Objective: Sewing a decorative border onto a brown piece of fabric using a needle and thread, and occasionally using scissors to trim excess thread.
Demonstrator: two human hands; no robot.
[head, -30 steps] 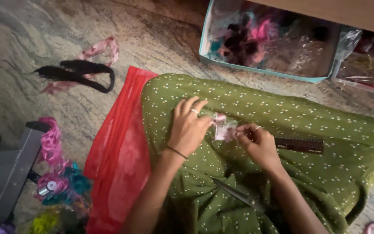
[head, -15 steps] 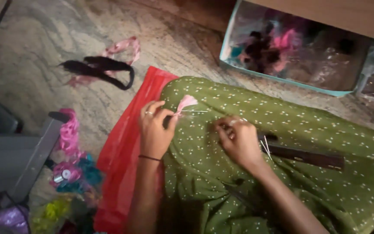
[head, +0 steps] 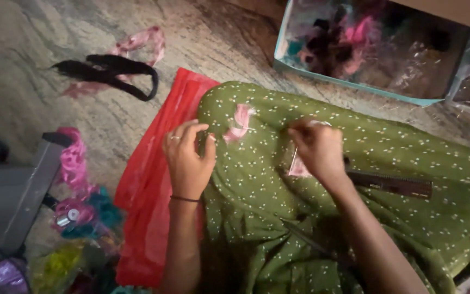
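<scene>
Left hand (head: 187, 158): rests on the green cloth (head: 354, 218) over the lap, fingers curled, tips pinching the lower end of a pink tuft (head: 239, 124).
Pink tuft: lies on the cloth by the knee, fanned upward, just beside the left fingertips.
Right hand (head: 315, 149): fingers pressed together, pinching a pale pink piece (head: 298, 167) with thin strands hanging from it.
Ruler (head: 393, 184): dark, flat on the cloth, just right of the right wrist.
Red cloth (head: 153, 179): under the left forearm, on the stone floor (head: 39, 49).
Box (head: 365, 49): clear-lined, holding dark and pink tufts, beyond the knee.
</scene>
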